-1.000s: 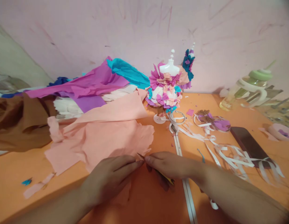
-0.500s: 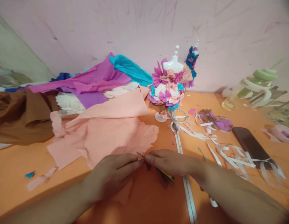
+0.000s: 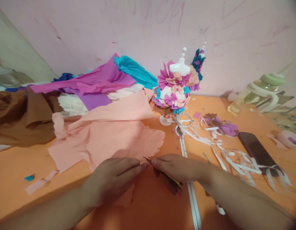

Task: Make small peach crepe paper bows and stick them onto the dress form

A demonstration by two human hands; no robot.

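Note:
My right hand is closed on scissors; a thin pointed blade sticks out past the fingertips, and part of a yellow and dark handle shows under the palm. Almost touching it, my left hand pinches a small piece of peach crepe paper, mostly hidden by the fingers. Some peach paper shows beneath that hand. Just beyond both hands lies a large crumpled sheet of peach crepe paper with a ragged right edge.
A small dress form decorated with paper flowers stands near the wall. White ribbon, a phone and a zipper lie to the right. Brown crepe paper is at left, and a bottle stands at back right.
Both hands stay close together in nearly the same pose. The blade tip has shifted very slightly right, and the whole view has moved a little.

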